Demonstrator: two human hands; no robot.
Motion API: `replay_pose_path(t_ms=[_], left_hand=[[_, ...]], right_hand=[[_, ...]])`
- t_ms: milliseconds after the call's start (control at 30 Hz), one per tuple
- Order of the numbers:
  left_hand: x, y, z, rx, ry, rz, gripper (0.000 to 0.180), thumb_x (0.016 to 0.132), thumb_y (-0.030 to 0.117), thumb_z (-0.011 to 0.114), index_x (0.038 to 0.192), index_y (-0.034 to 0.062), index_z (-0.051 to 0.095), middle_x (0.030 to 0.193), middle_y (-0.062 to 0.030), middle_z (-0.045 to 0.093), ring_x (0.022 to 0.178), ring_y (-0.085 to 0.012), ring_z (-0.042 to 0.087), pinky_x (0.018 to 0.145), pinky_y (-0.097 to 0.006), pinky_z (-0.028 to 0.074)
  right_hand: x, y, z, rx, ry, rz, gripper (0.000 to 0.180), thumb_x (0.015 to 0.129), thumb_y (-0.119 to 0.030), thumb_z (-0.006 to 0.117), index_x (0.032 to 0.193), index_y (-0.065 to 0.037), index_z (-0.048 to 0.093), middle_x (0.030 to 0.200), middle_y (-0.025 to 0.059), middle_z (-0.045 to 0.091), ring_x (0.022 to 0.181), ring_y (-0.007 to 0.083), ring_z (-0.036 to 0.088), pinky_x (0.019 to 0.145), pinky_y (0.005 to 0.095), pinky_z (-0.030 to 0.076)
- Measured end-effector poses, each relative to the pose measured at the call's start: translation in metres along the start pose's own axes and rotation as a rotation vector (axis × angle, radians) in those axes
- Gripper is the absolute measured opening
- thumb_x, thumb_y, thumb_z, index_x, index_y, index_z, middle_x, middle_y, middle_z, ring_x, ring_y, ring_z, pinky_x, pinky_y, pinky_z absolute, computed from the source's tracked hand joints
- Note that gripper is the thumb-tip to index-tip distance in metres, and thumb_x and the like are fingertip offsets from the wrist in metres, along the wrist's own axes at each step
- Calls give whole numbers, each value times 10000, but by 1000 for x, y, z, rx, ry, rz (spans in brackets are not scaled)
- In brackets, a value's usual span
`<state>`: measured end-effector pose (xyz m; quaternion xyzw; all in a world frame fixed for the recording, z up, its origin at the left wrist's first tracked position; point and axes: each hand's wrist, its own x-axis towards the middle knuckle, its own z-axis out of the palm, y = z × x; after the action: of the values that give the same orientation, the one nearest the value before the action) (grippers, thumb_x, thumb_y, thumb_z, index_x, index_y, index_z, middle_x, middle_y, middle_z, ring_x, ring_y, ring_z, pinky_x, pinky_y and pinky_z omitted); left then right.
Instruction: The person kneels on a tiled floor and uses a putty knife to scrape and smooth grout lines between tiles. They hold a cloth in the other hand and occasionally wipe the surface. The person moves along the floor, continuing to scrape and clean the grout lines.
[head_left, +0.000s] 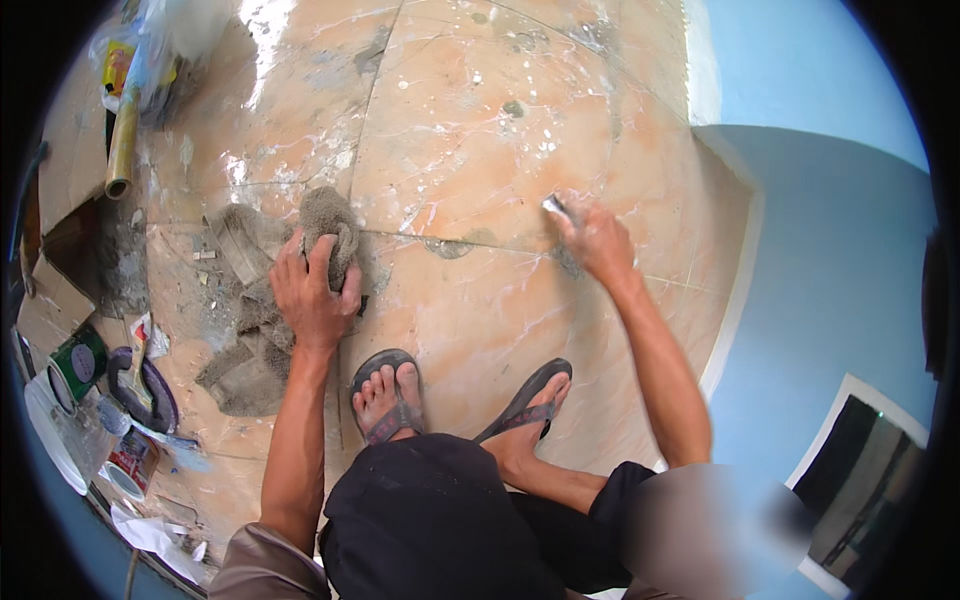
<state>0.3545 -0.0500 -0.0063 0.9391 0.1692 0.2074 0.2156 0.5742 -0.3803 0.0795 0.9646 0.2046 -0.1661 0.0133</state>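
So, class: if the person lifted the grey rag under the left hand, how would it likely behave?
The grey rag lies crumpled in folds, so it would probably hang floppy. The left hand bunches it easily, suggesting it is light. Pushed across the paint-spattered floor tiles, it would likely drag and bunch, not roll.

The person wears black shorts [430,520], which fill the lower middle of the view. Just above the shorts both feet are in dark flip-flops [385,395] with grey straps patterned in red. Left of the shorts, a taupe short sleeve [265,570] covers the upper arm. The forearms and both hands are bare, with no gloves, watch or rings visible.
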Motion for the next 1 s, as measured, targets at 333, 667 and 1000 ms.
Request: replay_pose_path(t_ms=[333, 667, 1000], left_hand=[[1, -2, -5, 11, -27, 0, 517, 774, 229, 807, 1261, 141, 656, 1334, -224, 613, 1188, -420, 594, 998, -504, 445], [3, -2, -4, 43, -17, -23, 507, 758, 245, 808, 1237, 153, 673, 1338, -225, 615, 1197, -411, 592, 990, -498, 445], [0, -2, -6, 25, -74, -41, 519, 746, 239, 810, 1236, 135, 674, 1353, -229, 606, 1216, -416, 582, 1006, -506, 437]], right_hand=[[45, -46, -14, -107, -46, 173, 404, 1065, -416, 550, 1276, -116, 720, 1053, 284, 711, 910, 481, 712, 784, 548, 583], [17, -45, 9, -117, -28, 154, 450, 1079, -445, 505, 1284, -112, 726, 1068, 300, 716, 928, 485, 716, 809, 561, 585], [33, -33, 1, -131, -46, 103, 421, 1073, -429, 527, 1312, -128, 699, 1036, 332, 702, 914, 513, 705, 803, 568, 583]])
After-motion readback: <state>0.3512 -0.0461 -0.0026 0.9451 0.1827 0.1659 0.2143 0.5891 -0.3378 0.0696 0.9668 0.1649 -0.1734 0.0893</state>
